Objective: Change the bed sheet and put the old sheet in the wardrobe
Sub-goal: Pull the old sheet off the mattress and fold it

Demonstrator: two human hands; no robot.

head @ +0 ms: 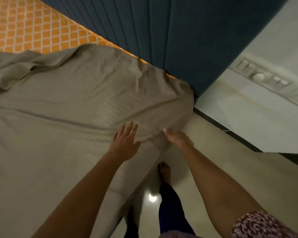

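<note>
A grey-beige bed sheet (72, 107) lies spread over the bed, wrinkled at the far left and bunched at the corner by the headboard. Beneath it, an orange mattress cover with a white lattice pattern (24, 26) shows at the upper left. My left hand (126, 143) rests flat on the sheet near the bed's side edge, fingers straight and spread, a ring on one finger. My right hand (178, 139) is at the edge of the bed where the sheet hangs down, fingers curled over the cloth; whether they pinch it is unclear.
A dark blue ribbed headboard (187, 35) stands behind the bed. To the right is a pale wall with a switch panel (263, 78). My bare foot (164, 172) stands on the glossy cream floor (230, 160) beside the bed.
</note>
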